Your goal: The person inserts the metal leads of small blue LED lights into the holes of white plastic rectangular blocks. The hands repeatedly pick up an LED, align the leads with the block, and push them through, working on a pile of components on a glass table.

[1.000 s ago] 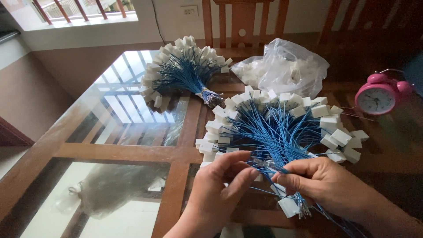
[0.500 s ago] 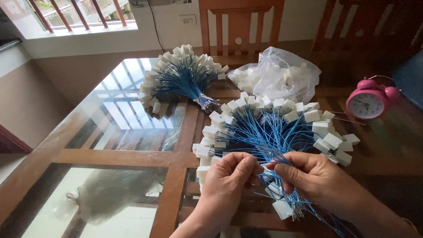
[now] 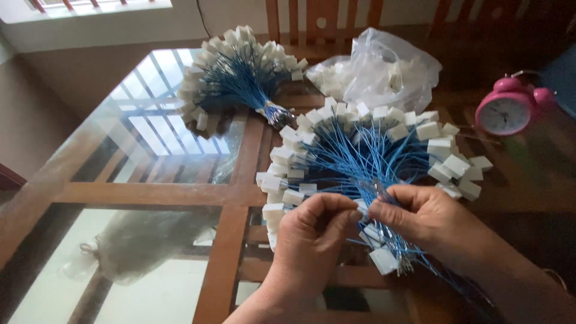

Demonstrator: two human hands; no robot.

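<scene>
2 hands at the near table edge | my left hand and right hand pinch the gathered stems of the fanned bundle of blue wires | its white tags spread just beyond my fingertips, second bundle well apart

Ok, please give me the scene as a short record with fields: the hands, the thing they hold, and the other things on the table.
left hand: pinches the blue wires at the gathered end of the near bundle
right hand: pinches the same wires, fingertips close to the left hand's
near bundle: blue wires with white blocks, fanned out
far bundle: same kind, tied, untouched
plastic bag: clear, holds white pieces
alarm clock: pink, at right
table: glass top, wooden frame
</scene>
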